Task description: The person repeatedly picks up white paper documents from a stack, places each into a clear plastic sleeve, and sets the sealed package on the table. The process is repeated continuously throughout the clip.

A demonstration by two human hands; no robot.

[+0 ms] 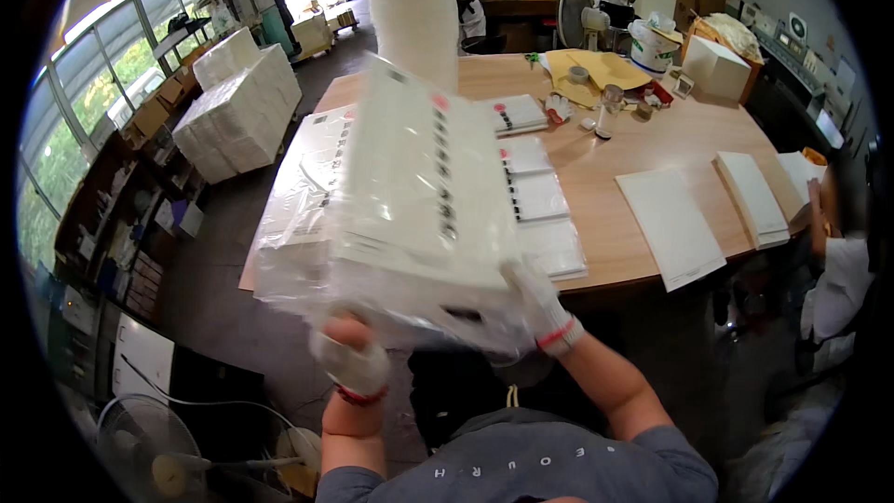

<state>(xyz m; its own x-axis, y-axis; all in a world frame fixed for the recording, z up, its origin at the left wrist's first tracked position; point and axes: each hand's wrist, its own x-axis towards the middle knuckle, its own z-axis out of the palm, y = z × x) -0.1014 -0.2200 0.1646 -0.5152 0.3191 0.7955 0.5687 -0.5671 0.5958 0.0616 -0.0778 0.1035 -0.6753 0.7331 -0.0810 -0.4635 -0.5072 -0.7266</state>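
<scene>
White paper-like material, covered by clear plastic, makes up the large pack [419, 191] which stands tilted at the centre of the frame, at the near edge of the desk [643, 144]. The right hand [542, 309], in a pale glove, pinches the pack at its lower right corner. The left hand [350, 354], also gloved, is curled at the lower left corner; because of blur, one cannot tell how firmly its fingers press. Other wrapped packs [538, 179] lie just right of the centre, and a wrapped stack [303, 172] lies to the left, partly behind the large pack. The step in hand seems to be the lifting or turning of this pack. In judgement, the next move calls for even support from both hands, since the loose plastic may slip and the pack could bend.
</scene>
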